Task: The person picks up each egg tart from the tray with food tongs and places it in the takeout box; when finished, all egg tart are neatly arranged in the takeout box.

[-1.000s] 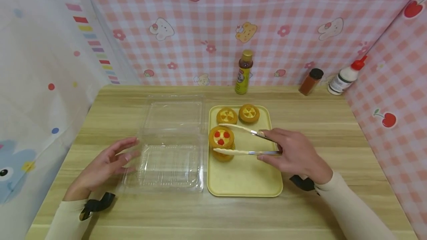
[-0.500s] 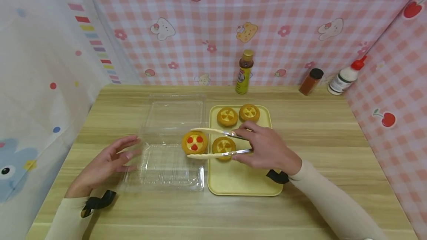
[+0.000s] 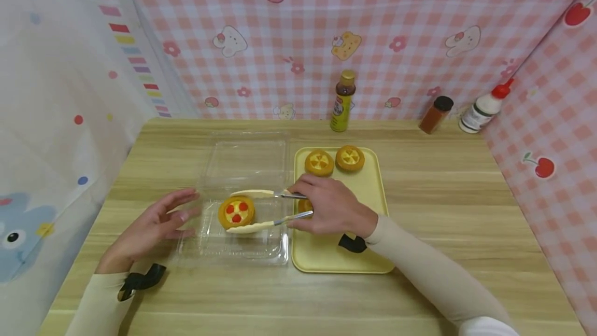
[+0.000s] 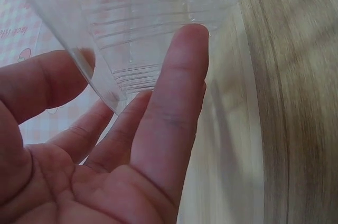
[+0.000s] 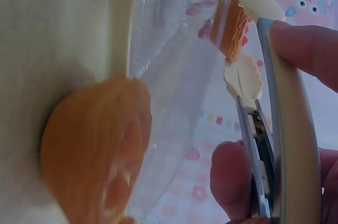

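In the head view, my right hand (image 3: 333, 206) holds cream-tipped tongs (image 3: 254, 227). Between their tips is a round tart with red pieces on top (image 3: 237, 212), over the near half of an open clear plastic container (image 3: 275, 255). Whether the tart touches the container floor I cannot tell. My left hand (image 3: 151, 227) is at the container's left edge; in the left wrist view its fingers and thumb (image 4: 171, 102) lie on either side of the clear wall (image 4: 79, 57). The right wrist view shows the tongs (image 5: 298, 145) and an orange-brown tart (image 5: 95, 145) close by.
A yellow tray (image 3: 342, 266) adjoins the container, with two tarts (image 3: 319, 163) (image 3: 350, 158) at its back and another (image 3: 304, 207) partly under my right hand. Behind stand a yellow-labelled bottle (image 3: 342, 105), a black-capped jar (image 3: 435, 115) and a red-capped bottle (image 3: 482, 109).
My right hand has carried the red-topped tart in the tongs leftward from the tray to over the container, uncovering the tart below it. My left hand has stayed nearly still.
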Motion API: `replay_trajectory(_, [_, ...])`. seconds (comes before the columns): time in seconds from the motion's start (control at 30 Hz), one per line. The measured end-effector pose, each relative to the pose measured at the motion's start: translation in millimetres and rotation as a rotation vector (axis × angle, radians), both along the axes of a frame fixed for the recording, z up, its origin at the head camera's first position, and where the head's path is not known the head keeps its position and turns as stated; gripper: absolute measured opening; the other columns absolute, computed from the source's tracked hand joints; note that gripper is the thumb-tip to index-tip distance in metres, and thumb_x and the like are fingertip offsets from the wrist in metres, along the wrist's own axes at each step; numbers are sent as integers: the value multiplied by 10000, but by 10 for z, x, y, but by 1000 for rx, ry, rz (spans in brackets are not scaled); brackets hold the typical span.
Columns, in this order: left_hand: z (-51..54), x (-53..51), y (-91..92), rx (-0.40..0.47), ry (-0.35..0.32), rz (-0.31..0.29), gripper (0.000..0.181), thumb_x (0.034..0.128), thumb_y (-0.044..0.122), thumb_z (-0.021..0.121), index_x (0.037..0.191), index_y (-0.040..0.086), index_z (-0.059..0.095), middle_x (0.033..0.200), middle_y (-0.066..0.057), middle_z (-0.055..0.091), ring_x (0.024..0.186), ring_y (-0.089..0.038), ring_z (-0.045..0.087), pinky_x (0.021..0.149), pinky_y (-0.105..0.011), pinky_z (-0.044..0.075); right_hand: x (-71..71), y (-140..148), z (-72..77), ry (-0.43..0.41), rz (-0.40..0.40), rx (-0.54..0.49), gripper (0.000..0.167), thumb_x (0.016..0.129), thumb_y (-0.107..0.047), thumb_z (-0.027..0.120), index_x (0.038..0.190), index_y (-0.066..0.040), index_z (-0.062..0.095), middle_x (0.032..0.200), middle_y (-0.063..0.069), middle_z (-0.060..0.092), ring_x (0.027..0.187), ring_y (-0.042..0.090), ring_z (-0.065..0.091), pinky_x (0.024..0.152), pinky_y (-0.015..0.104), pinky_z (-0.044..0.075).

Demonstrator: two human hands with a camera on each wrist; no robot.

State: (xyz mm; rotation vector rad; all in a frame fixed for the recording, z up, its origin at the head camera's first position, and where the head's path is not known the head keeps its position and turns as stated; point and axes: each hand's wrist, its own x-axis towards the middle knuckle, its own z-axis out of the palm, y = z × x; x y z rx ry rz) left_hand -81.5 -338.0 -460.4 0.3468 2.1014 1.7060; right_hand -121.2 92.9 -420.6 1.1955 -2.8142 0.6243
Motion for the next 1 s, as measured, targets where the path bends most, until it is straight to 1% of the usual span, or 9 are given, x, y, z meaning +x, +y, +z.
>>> replay_trajectory(0.13, [-14,-10,13,1,-5,-1,552,1140,119,466,1638,15,254,1640,-71,366,1325,11,600,917,-386,643,-3,-160,-52,-11,33,15,613,827,-609,818,1283,-209,731,1210,-71,687,921,63,622,711,271,549])
replay_trajectory(0.2, [-17,-15,12,-4,-4,2,550,1140,120,469,1638,18,260,1647,-102,353,1323,16,600,913,-382,644,4,-238,-75,5,55,30,614,824,-611,817,1292,-222,735,1208,-75,679,995,74,631,734,280,566])
replay_trajectory(0.3, [-16,-23,5,-3,-1,-2,555,1140,121,469,1642,19,256,1661,-139,329,1325,15,598,915,-380,643,11,-341,-106,45,85,55,623,821,-623,814,1305,-237,739,1186,-74,669,1072,95,621,729,284,580])
replay_trajectory(0.37, [-14,-28,1,-5,4,-7,556,1140,122,469,1643,21,255,1661,-139,331,1326,13,598,915,-381,643,15,-397,-115,61,91,67,629,821,-632,815,1315,-250,739,1182,-77,665,1108,102,611,725,274,580])
replay_trajectory(0.53, [-15,-26,-4,-14,13,-11,554,1141,123,466,1643,19,254,1653,-91,359,1321,17,600,909,-382,646,37,-510,-107,67,115,99,632,832,-636,810,1318,-239,741,1177,-79,660,1110,113,606,729,277,587])
replay_trajectory(0.7, [-24,-14,-2,-6,13,-11,562,1140,108,462,1637,-19,233,1657,-110,354,1316,16,602,910,-382,645,73,-605,-123,62,164,160,641,855,-643,789,1337,-224,734,1189,-75,662,1114,126,604,748,281,596])
replay_trajectory(0.8, [-27,-22,3,-5,14,-10,565,1140,115,466,1635,-24,232,1656,-101,366,1315,11,606,908,-373,645,78,-640,-142,75,169,181,639,864,-647,779,1347,-230,731,1218,-75,672,1125,125,609,787,273,597])
replay_trajectory(0.87, [-25,-29,5,-7,15,-11,566,1140,123,471,1635,-17,238,1652,-81,380,1313,10,609,905,-367,645,73,-657,-146,89,172,189,636,867,-650,776,1343,-230,732,1220,-73,676,1114,127,611,791,266,593])
replay_trajectory(1.0, [-12,-35,2,-10,19,-9,557,1140,120,469,1637,-1,250,1635,-21,410,1309,10,611,899,-360,646,55,-693,-139,110,178,206,625,872,-653,767,1331,-231,733,1201,-75,675,1061,130,607,738,260,576])
